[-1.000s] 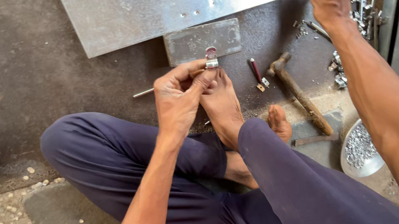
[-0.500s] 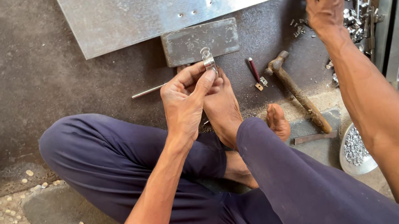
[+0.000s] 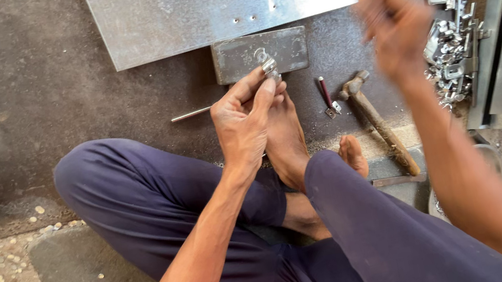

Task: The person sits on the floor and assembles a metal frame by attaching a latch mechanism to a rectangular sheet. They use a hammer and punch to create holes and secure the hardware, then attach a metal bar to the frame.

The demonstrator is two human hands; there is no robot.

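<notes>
Fingertips of my left hand [image 3: 246, 118] pinch a small metal clip [image 3: 267, 65] above the steel block [image 3: 260, 54], while my blurred right hand [image 3: 396, 28], fingers curled, hovers beside the pile of hardware [image 3: 454, 52], hammer [image 3: 375, 120] untouched, so fitting looks unstarted.

A small, shiny silver metal bracket [image 3: 267, 65] sits pinched upright at fingertip height, just above a dark rectangular steel block [image 3: 231, 60] lying flat on the grey floor below a large galvanised sheet.
</notes>
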